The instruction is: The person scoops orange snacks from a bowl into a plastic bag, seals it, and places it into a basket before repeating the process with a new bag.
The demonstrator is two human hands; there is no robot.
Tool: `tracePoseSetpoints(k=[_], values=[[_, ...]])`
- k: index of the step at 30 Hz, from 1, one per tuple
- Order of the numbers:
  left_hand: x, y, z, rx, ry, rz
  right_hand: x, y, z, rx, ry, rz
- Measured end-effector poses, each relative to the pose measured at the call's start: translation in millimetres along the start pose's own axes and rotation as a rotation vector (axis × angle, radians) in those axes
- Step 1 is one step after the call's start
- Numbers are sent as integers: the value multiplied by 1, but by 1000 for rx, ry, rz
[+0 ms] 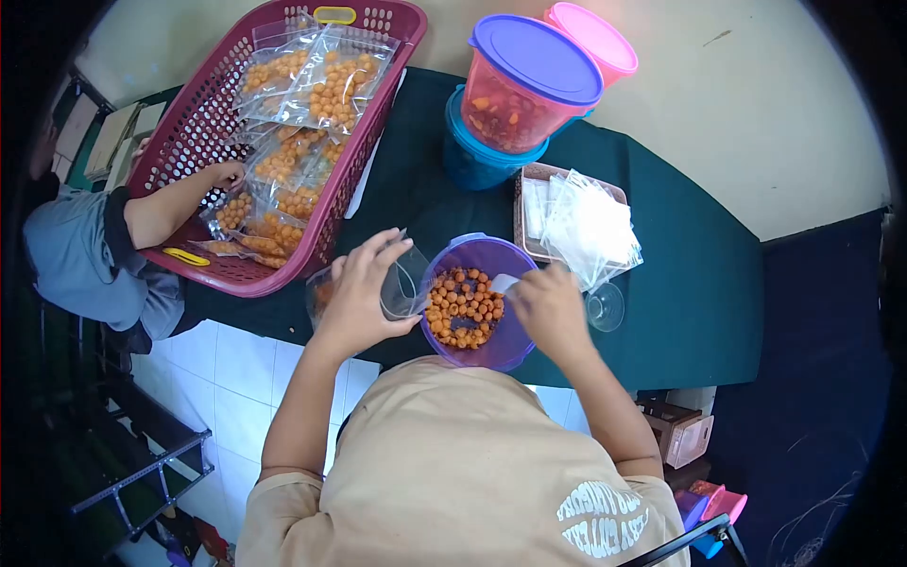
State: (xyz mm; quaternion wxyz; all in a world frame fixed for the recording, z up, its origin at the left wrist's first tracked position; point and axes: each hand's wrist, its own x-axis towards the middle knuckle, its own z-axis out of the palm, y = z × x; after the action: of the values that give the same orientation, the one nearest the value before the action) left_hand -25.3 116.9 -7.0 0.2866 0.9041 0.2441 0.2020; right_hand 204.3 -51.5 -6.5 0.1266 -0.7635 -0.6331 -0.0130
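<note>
Left grip: the person's left hand was curled around a clear plastic bag, fingers wrapped on its near side and holding its mouth up beside the bowl.
Right grip: the right hand pinched a small clear scoop at the bowl's rim; from where I stood I could not tell whether the scoop carried anything.
Bowl: a purple bowl sat at the near edge of the dark green cloth, between the 2 hands, its floor still well covered with orange snack balls.
Bag in hand: it looked empty or nearly so, though the fingers hid most of it.
Done so far: a maroon basket on the left held many filled bags, heaped from the far end to the near one.
Helper: another person's hand rested inside the basket among those bags.
Left to do: a stack of empty bags lay in a small tray just beyond the bowl, and 1 lidded tub showed more snacks through its wall, stacked on a blue tub with a pink-lidded tub behind.
Judgement: packing looked well under way but far from finished, since stock and empty bags both remained.
Nearby: a small clear cup stood just right of the right hand.
</note>
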Motion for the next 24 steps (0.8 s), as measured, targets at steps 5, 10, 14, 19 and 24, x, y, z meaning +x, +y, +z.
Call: tracePoseSetpoints(k=[5,10,14,19,24], values=[[-1,3,18,-10,-105,-42,-15,4,57,-228,-250,-74],[-1,2,19,-66,-118,-66,-27,-3,53,67,-380,91],[-3,2,19,-66,-126,-75,-22,-7,52,309,-502,282],[-4,4,21,-54,-128,-73,-11,5,69,720,-558,452],[-3,3,20,-9,-124,-50,-9,11,62,1080,-459,592]])
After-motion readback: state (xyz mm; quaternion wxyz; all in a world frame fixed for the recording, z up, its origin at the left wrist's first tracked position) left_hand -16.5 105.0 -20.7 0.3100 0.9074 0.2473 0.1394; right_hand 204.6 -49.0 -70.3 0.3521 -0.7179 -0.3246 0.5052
